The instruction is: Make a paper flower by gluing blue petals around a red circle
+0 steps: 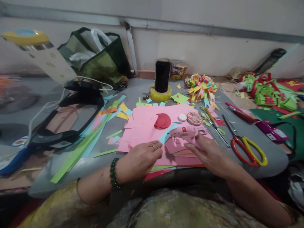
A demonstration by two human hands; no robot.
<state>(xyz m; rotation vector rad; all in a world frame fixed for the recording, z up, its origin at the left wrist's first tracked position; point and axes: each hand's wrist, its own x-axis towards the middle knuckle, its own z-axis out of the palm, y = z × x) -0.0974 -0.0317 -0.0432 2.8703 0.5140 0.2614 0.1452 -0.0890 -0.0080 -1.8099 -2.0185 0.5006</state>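
Observation:
My left hand is closed in a pinch on one end of a light blue paper strip. In my right hand is a pink hot glue gun, its nozzle pointing left at the far part of the strip. Both are over a stack of pink paper sheets, with other colours showing along the lower edge. On the stack lie a red paper circle, a small white round cap and a clear round container with a reddish pattern.
Scissors with red and yellow handles and a utility knife lie at right. A phone stands in a yellow tape roll. Paper strips spread at left, near a black strapped headset. A colourful paper ornament sits behind.

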